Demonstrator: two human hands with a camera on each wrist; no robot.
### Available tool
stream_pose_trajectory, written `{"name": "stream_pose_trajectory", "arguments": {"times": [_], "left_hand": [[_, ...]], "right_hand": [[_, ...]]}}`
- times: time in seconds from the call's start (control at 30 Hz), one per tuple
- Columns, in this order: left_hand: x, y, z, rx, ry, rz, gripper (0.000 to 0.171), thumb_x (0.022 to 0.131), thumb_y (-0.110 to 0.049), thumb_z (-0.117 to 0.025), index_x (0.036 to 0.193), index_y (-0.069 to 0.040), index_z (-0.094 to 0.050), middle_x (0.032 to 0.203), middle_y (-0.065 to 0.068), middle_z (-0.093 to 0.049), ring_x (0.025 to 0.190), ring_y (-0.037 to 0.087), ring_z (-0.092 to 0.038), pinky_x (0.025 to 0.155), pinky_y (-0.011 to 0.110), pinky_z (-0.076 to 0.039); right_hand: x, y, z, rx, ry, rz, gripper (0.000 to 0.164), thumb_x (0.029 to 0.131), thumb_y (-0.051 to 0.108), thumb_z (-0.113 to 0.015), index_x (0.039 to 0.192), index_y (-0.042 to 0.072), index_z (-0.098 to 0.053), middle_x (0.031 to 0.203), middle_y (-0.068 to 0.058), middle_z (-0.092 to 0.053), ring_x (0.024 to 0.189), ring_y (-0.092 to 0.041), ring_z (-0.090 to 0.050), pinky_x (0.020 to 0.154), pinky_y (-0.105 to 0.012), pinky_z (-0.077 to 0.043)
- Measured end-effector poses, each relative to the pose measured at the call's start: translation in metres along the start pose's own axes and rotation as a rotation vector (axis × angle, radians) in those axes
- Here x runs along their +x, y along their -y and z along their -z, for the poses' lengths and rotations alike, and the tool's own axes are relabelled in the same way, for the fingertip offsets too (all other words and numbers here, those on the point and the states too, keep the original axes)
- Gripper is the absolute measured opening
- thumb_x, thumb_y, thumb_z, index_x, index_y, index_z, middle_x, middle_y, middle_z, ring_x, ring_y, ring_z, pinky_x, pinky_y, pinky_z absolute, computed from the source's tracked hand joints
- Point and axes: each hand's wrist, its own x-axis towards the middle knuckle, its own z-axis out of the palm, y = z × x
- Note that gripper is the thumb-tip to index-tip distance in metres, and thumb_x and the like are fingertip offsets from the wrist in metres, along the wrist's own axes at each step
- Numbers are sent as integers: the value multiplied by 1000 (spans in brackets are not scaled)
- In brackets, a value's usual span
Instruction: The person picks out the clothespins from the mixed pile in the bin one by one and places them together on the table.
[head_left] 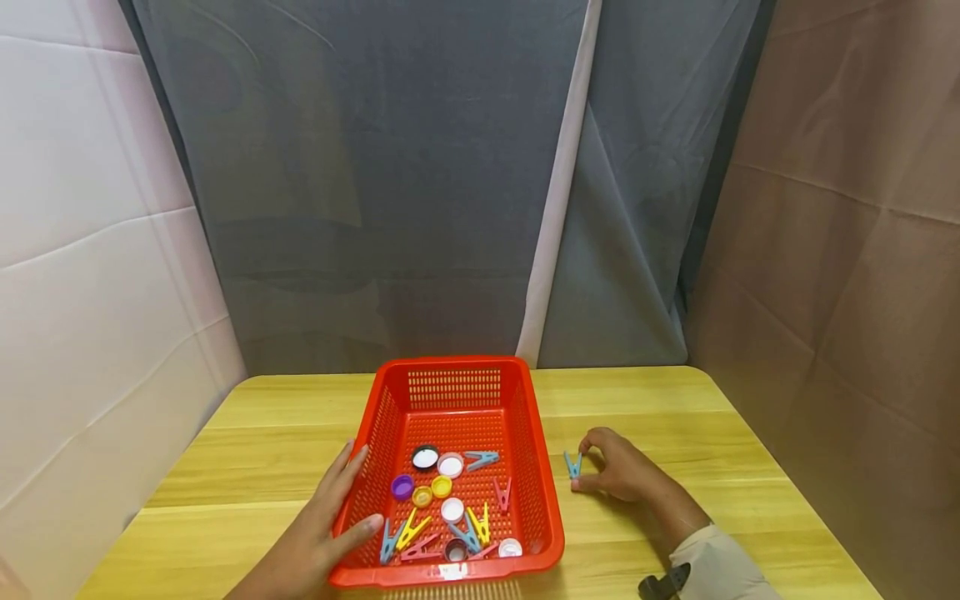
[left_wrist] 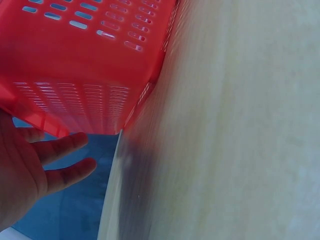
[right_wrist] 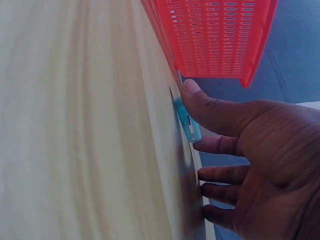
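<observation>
A red plastic basket (head_left: 551, 521) stands on the wooden table, holding several bottle caps and clothespins. My left hand (head_left: 330, 517) is at its left side, fingers extended along the rim and thumb reaching over the near corner. In the left wrist view, that hand's fingers (left_wrist: 70, 172) look straight beside the basket wall (left_wrist: 75, 60). To the right of the basket, my right hand (head_left: 626, 471) pinches a light blue clothespin (head_left: 573, 464) between thumb and index finger, low over the table. The right wrist view shows the clothespin (right_wrist: 189, 122) partly behind the thumb, with the other fingers spread.
Inside the basket, a purple cap (head_left: 402, 487), a black-rimmed cap (head_left: 425, 457) and a blue clothespin (head_left: 482, 459) lie among others. The table (head_left: 247, 450) extends on both sides. A grey curtain (head_left: 390, 208) hangs behind it, with fabric walls left and right.
</observation>
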Motion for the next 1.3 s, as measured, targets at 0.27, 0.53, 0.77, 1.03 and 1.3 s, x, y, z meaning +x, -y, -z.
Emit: {"name": "stream_pose_trajectory", "arguments": {"times": [0.27,0.53,0.77,1.03,1.3], "left_hand": [[0,2,-1,13,6,13,89,104,-33,-72,175,-11,-22,183,23,-2,155,64,-29,99,61,-64],[0,3,0,22,1,0,88,105,-33,-71,175,-10,-22,182,25,-3,154,66,-31,101,66,-62],[-1,5,1,10,7,1,87,105,-31,-70,175,-13,-22,182,27,-2,149,65,-39,94,54,-67],[-1,3,-1,17,-6,-27,87,105,-30,-71,174,-9,-24,181,28,-3,154,69,-28,103,75,-56],[0,2,-1,24,-7,-26,87,105,-32,-71,174,-9,-25,182,26,-3,154,68,-28,102,73,-58]], "right_hand": [[0,-1,0,11,6,-17,52,80,25,-100,116,8,-67,145,-26,-62,142,-51,-56,121,-69,-44],[1,1,0,18,16,-34,59,77,24,-102,121,4,-68,147,-27,-61,144,-51,-54,123,-69,-42],[3,5,3,18,30,-66,72,77,25,-102,133,0,-66,148,-26,-62,145,-49,-54,124,-66,-42],[0,20,18,-20,32,-29,69,85,27,-96,139,-4,-64,149,-27,-61,142,-49,-57,120,-66,-47],[-1,41,35,-19,-28,47,60,92,26,-89,139,-1,-64,152,-28,-59,143,-51,-56,120,-69,-46]]}}
